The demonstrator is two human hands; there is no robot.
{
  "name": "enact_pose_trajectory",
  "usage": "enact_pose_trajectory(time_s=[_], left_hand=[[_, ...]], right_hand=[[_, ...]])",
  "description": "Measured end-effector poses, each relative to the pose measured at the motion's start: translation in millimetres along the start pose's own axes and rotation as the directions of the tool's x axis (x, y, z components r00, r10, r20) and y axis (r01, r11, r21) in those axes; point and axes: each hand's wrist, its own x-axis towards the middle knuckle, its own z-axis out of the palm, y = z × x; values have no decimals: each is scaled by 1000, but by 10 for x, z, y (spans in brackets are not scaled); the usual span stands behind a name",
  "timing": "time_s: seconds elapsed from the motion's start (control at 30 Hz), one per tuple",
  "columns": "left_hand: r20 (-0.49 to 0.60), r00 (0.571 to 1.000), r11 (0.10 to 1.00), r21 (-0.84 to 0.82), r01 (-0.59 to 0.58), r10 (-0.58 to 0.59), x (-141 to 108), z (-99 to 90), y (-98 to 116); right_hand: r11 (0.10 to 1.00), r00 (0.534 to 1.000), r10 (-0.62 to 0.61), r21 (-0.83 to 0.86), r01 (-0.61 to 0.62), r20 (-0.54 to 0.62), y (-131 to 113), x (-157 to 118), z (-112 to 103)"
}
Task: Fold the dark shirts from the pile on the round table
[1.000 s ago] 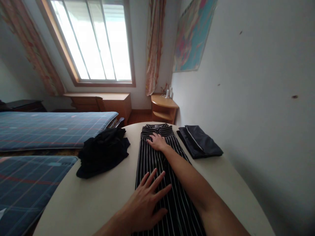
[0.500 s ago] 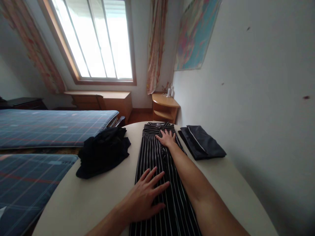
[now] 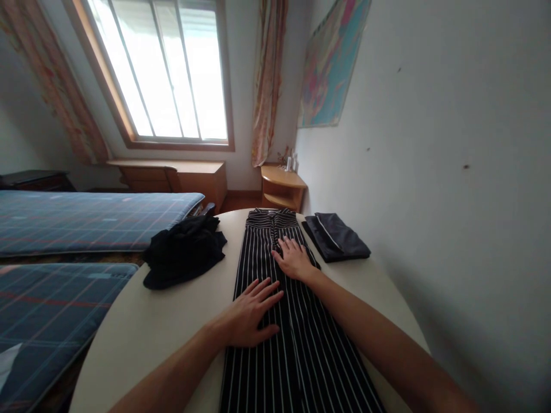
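Observation:
A black garment with white stripes (image 3: 262, 373) lies lengthwise on the round cream table (image 3: 142, 344), its collar end at the far edge. My left hand (image 3: 252, 312) rests flat on the garment's left middle part, fingers spread. Farther up and to the right, my right hand (image 3: 293, 259) lies on the striped cloth below the collar, its fingers apart. Neither hand grips anything. A crumpled black cloth (image 3: 185, 252) sits left of the garment, and a folded dark grey cloth (image 3: 338, 236) is on the right.
Two beds with blue plaid mattresses (image 3: 86, 221) stand to the left of the table. Beyond it are a wooden desk (image 3: 198, 167) and a corner shelf (image 3: 283, 176). A white wall (image 3: 430, 218) runs along the right side.
My right hand has slid down the garment, away from the collar. My left hand is still spread on the cloth. The camera view has shifted slightly, and more of the garment's near part shows.

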Motion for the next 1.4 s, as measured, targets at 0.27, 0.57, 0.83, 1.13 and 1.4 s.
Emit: enact_pose_trajectory(time_s=[0.27,0.57,0.83,1.13,1.4], left_hand=[[-46,997,998,37,-58,60,19,7,-90],[-116,992,994,90,62,-51,-38,-49,-104],[52,999,999,33,10,-12,-395,72,276],[85,996,997,-72,-22,28,-726,70,645],[181,983,995,-104,-4,23,-1033,-50,902]], right_hand=[[999,988,-42,35,37,150,-68,-474,86],[999,1000,-8,41,7,29,-137,-250,96],[999,1000,-24,40,24,12,129,-852,20],[915,898,-393,184,360,196,161,-1918,-176],[888,861,-439,271,372,258,-12,-2533,-284]])
